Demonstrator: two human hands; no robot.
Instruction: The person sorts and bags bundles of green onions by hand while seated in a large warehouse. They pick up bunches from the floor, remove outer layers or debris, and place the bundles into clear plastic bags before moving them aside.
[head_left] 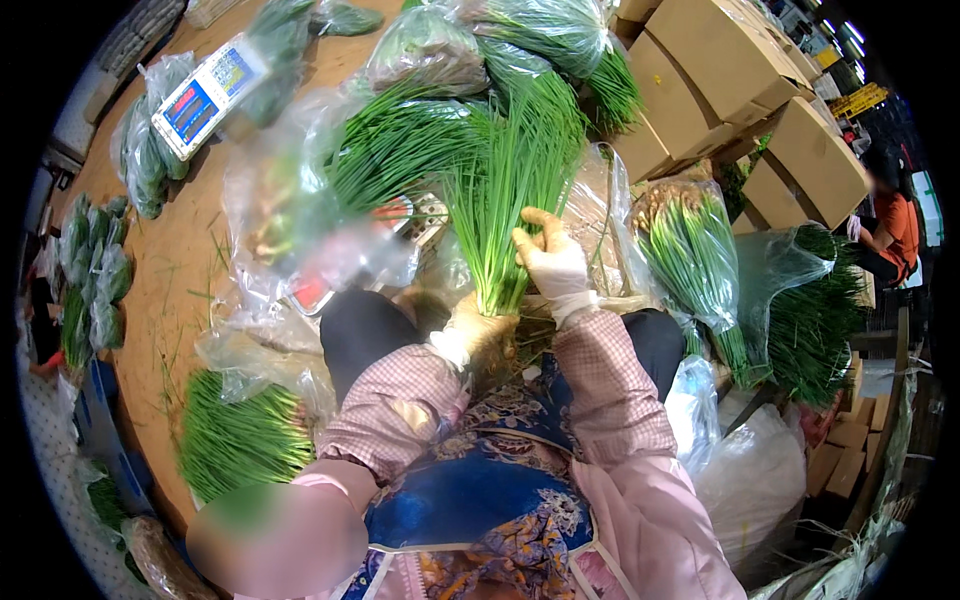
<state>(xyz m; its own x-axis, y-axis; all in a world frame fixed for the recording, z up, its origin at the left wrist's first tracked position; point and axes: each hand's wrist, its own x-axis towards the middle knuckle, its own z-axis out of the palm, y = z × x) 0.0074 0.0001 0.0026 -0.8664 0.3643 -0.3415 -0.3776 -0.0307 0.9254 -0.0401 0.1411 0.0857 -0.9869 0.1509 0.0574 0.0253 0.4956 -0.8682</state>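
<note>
A tall bunch of green onions [510,170] stands fanned out in front of me, its pale stalk ends down. My gloved left hand [478,325] is wrapped round those lower ends. At the bunch's right edge is my gloved right hand [553,258], its bent fingers apart and the fingertips against the leaves. Whether it pinches a leaf is hard to make out. Just behind and left of the held bunch lies a pile of loose green onions [400,150]. Another loose pile [245,435] rests on the table near my left sleeve.
Bagged greens [425,55] lie at the far side of the brown table [165,330]. A digital scale [208,95] sits at far left. On the right are bagged green onions [690,250] and cardboard boxes [700,80]. Another person [893,230] in orange is at far right.
</note>
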